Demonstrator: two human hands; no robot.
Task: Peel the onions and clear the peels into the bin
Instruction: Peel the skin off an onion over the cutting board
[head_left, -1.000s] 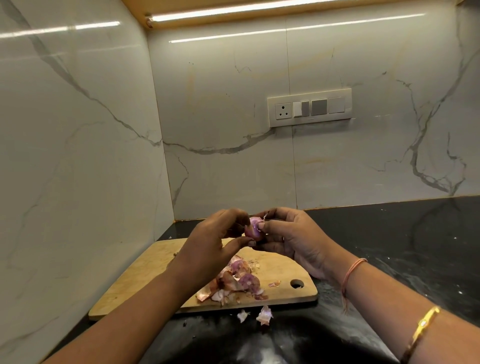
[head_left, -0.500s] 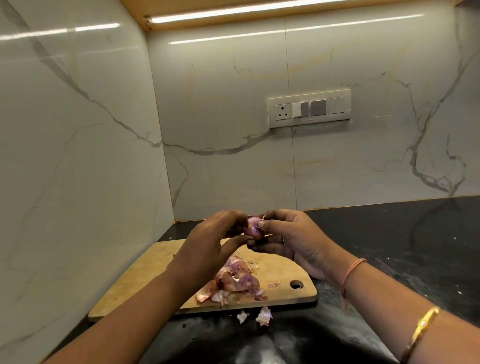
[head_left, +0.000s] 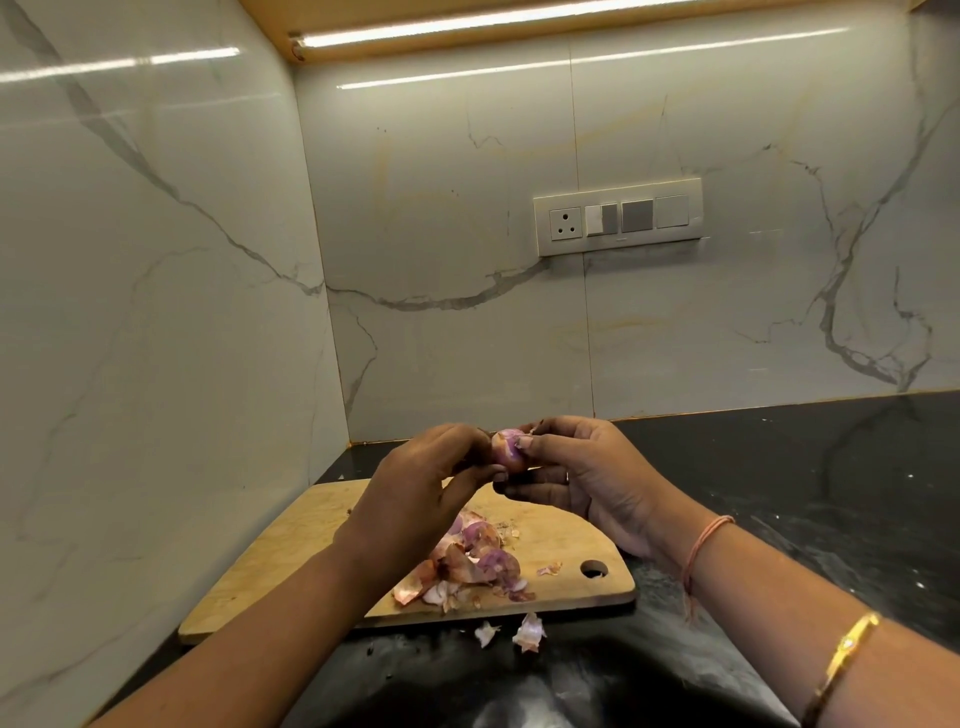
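Lifts the small red onion a shade higher than a second ago, both hands rising with it; leaves all else where it lay. Holds it in the air over the far edge of the wooden cutting board, between the two hands. Grips its left side with the left hand, fingers curled over the top and thumb tucked beneath. Pinches its right side with the right hand, thumb tip pressed on the skin, the other fingers curled below. Shows purple and pale patches between the fingertips.

Below the hands, on the near half of the board, a heap of onion peels, purple and papery brown, partly hidden by the left forearm. Just off the board's near edge, on the black stone counter, two pale peel scraps. Near the board's right end, a round hanging hole with one small scrap beside it.

On the right wrist, a pink thread band; further up that forearm, a gold bangle. Behind, white veined marble walls meeting in a corner at the left, with a switch panel carrying one socket on the back wall. Overhead, a lit strip light under a wooden shelf edge.
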